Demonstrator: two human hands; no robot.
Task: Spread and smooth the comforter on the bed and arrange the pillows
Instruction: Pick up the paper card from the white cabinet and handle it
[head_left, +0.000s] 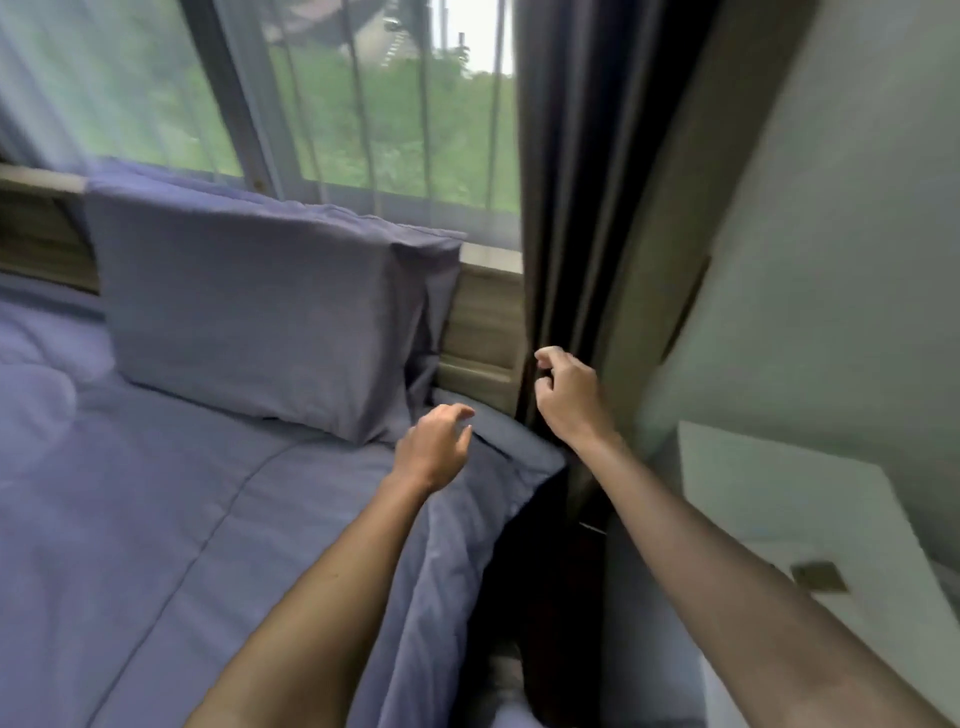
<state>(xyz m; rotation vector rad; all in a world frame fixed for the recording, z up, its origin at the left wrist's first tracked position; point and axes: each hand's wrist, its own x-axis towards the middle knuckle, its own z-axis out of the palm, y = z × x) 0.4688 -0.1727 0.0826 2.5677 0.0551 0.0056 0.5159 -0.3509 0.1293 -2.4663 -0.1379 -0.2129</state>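
Both hands empty, nothing grasped.
Left hand (434, 448) fingers released above comforter (208, 519) corner, pillow (260, 312) beyond them; right hand (569, 397) fingers loosely curled beside curtain (563, 208).

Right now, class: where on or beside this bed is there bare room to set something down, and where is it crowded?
Free: the comforter in front of the pillow, and the white table around the small brown item. Crowded: the bed corner between pillow and dark curtain, where the left hand and right hand hover.
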